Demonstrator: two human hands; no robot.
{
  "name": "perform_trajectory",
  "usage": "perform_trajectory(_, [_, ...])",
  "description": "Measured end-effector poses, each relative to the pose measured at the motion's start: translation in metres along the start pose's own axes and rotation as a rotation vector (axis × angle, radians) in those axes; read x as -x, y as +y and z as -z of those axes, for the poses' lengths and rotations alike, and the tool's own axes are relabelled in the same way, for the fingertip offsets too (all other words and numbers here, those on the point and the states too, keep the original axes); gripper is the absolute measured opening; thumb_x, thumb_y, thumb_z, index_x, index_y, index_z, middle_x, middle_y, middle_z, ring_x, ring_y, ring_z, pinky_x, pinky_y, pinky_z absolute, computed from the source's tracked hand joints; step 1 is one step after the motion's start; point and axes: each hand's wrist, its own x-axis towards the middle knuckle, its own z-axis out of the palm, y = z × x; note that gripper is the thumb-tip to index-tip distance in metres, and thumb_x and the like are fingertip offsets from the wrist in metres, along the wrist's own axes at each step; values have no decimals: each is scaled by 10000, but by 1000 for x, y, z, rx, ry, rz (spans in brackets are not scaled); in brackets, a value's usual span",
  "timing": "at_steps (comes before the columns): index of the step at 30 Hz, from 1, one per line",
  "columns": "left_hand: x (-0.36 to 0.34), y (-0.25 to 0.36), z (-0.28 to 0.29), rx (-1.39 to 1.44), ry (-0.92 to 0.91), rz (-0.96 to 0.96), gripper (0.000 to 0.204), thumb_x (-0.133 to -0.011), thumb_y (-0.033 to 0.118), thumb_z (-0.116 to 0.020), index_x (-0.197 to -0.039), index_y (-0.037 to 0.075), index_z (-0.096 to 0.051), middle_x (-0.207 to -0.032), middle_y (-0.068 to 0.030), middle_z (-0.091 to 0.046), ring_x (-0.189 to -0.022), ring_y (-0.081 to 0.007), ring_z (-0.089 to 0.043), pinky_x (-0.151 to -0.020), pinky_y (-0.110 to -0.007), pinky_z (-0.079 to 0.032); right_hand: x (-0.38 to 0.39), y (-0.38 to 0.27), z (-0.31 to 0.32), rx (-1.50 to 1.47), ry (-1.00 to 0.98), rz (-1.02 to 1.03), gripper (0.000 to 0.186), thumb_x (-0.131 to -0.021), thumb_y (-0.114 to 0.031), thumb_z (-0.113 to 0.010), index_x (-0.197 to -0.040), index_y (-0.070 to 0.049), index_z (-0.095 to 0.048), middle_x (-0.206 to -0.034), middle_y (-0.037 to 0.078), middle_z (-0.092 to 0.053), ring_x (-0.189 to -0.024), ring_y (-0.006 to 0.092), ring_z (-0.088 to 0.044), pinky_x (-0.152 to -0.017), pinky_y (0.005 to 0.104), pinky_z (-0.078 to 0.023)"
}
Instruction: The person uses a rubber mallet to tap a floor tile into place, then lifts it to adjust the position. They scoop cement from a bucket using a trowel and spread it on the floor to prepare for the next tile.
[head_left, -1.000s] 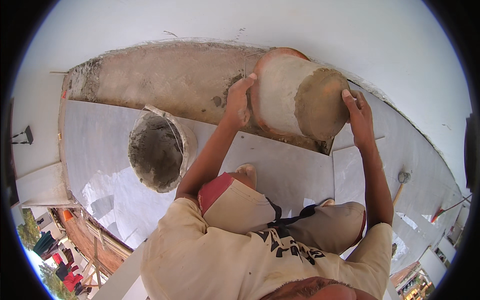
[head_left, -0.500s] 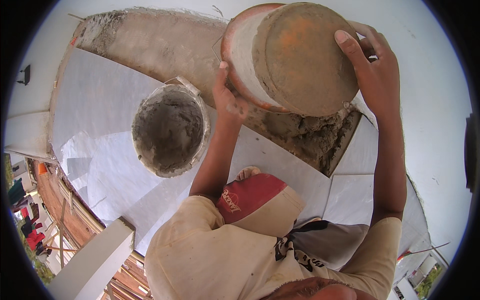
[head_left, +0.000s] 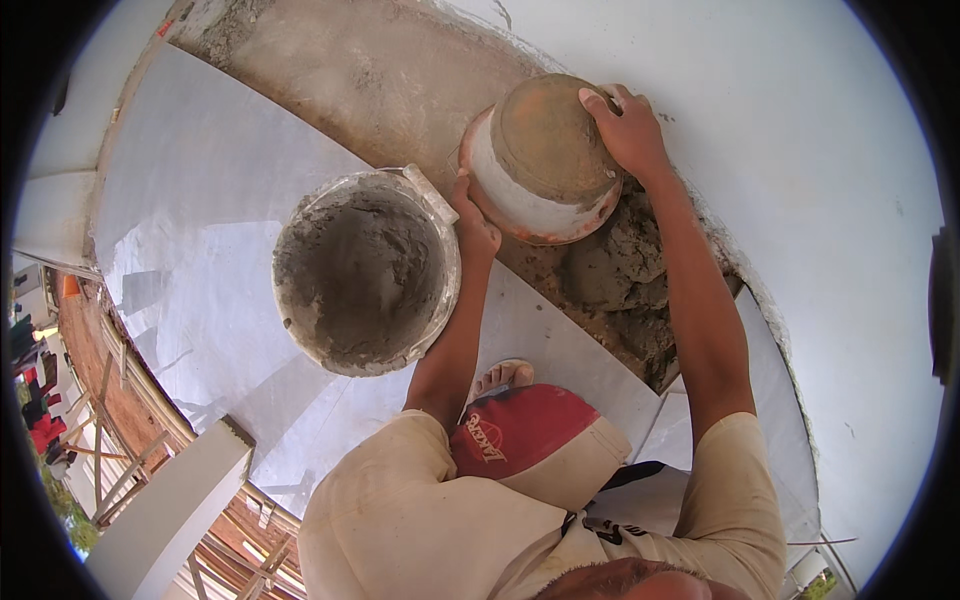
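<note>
A tipped-over, mud-coated orange-and-grey bucket (head_left: 540, 165), bottom up, is between both my hands. My left hand (head_left: 476, 218) grips its lower left side, fingers partly hidden. My right hand (head_left: 625, 132) is closed over its upper right edge, thumb on the crusted bottom. Below and right of this bucket, wet grey mortar (head_left: 612, 265) lies heaped on the unfinished floor strip (head_left: 330, 70). Just left of my left hand stands a pale bucket (head_left: 440, 285) with a handle, its inside coated in grey mortar.
Large grey floor tiles (head_left: 200, 170) border the rough strip. A white wall (head_left: 820, 200) runs along the right. A square white pillar (head_left: 185, 490) stands at lower left, with wooden poles (head_left: 105, 440), reddish ground and coloured cloths beyond it.
The bucket in my hands has tipped further bottom-up and moved down and away from me, exposing more mortar. My view has swung, so the pale bucket appears larger and further right.
</note>
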Motion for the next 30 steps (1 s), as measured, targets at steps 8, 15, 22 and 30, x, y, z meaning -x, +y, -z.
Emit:
perform_trajectory(8, [-24, -19, 20, -13, 81, -2, 505, -1006, 383, -421, -1389, 55, -450, -1405, -104, -482, -1339, -270, -423, -1130, -412, -315, -4, 1, -40, 24, 163, -20, 703, -840, -598, -661, -1282, -52, -630, -1200, 190, -643, -1108, 287, -618, -972, 421, -460])
perform_trajectory(15, [-11, 18, -26, -43, 50, -75, 553, -996, 397, -445, -1433, 60, -418, -1438, -111, -459, -1342, -277, -413, -1135, -421, -311, -3, -18, 5, -301, 89, 72, 688, -851, -624, -604, -1178, -24, -680, -1010, 159, -716, -955, 287, -695, -860, 422, -530])
perform_trajectory(22, [-29, -12, 23, -3, 16, 1, 549, -996, 415, -457, -1422, 69, -431, -1457, -114, -437, -1360, -278, -401, -1143, -419, -310, -13, 21, -62, -58, 328, 71, 748, -810, -687, -621, -1185, -43, -686, -1009, 165, -716, -943, 288, -683, -863, 424, -525])
perform_trajectory(30, [6, 16, -28, 2, 15, -85, 605, -974, 473, -479, -1433, 82, -424, -1442, -96, -455, -1326, -271, -445, -1102, -418, -374, 26, -43, 21, -310, 177, 143, 656, -831, -639, -610, -1143, -71, -710, -981, 170, -701, -969, 303, -674, -838, 428, -527])
